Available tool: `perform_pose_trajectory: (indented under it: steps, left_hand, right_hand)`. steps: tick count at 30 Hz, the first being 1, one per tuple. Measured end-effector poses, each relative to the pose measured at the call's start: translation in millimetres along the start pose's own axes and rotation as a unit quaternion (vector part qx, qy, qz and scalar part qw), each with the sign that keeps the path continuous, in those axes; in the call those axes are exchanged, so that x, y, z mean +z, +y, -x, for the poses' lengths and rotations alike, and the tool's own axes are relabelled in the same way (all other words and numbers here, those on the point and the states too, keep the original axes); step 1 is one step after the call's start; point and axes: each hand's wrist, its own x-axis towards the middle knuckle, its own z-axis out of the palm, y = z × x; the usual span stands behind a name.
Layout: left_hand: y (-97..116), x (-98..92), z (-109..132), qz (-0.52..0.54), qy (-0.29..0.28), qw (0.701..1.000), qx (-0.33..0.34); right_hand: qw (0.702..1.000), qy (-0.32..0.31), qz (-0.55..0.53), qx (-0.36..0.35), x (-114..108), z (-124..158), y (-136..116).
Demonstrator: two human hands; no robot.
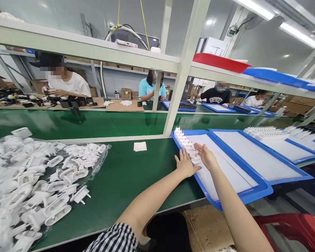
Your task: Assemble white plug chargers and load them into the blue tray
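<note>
Checked sleeve (115, 241): black-and-white woven cloth, lower centre of the frame.
Red seat (299, 227): smooth plastic, lower right corner.
White shells (55, 206): heaped hollow plastic housings with oval rims, some pronged, on crinkled clear film (101, 164), left of the frame.
Green worktop (126, 178): smooth and faintly glossy, lower centre.
Left hand (185, 165): unclenched, thumb apart from the fingers, against the left side of the plug row.
Right hand (207, 155): unclenched, fingers extended, palm turned towards the same row.
Plug row (184, 140): white blocky bodies, slender pins upward, along the left edge of the nearest blue tray (262, 192), right of centre.
Tray lining (231, 168): flat white sheet.
White paper (140, 146): folded rectangle, centre.
Co-workers: four seated people across the far bench, mid-height.
Turquoise top (145, 87): white lettering, partly hidden, unreadable.
White carton (215, 47): upper right; legible letters "NIC".
</note>
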Motion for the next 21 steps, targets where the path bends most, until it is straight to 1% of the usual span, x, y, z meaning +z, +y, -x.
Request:
perform_pose_trajectory:
  steps: [3,5,7,9,12,15,17,19,20,21]
  left_hand:
    - [5,1.3,2,-0.021,0.011,1.000,-0.019]
    - [0,0.0,4,-0.031,0.011,0.999,-0.012]
    - [-12,-2.9,8,-0.038,0.015,0.999,-0.003]
    - [-29,-7.6,15,-0.046,0.021,0.999,-0.001]
    - [-58,-19.4,28,-0.049,0.022,0.998,-0.020]
    - [-91,-39.5,47,-0.041,0.021,0.997,-0.068]
    - [-116,-58.7,62,-0.040,0.035,0.993,-0.102]
    - [-145,-82.1,81,-0.049,0.060,0.987,-0.139]
    - [-160,-94.7,91,-0.057,0.069,0.983,-0.162]
    - [-176,-107.2,102,-0.064,0.070,0.977,-0.190]
  right_hand:
    - [1.000,0.018,-0.002,0.006,0,-3,5]
    - [1.000,0.026,0.004,0.017,-2,-2,10]
    - [0.999,0.017,0.012,0.031,-2,0,16]
    - [0.999,0.004,0.018,0.039,1,2,20]
    - [0.999,0.002,0.028,0.036,7,6,19]
    - [0.999,0.021,0.040,0.011,7,10,10]
    - [0.998,0.050,0.042,-0.022,1,13,2]
    - [0.993,0.095,0.038,-0.065,-10,14,-9]
    - [0.987,0.122,0.037,-0.100,-16,15,-15]
    - [0.967,0.186,0.038,-0.170,-19,16,-22]
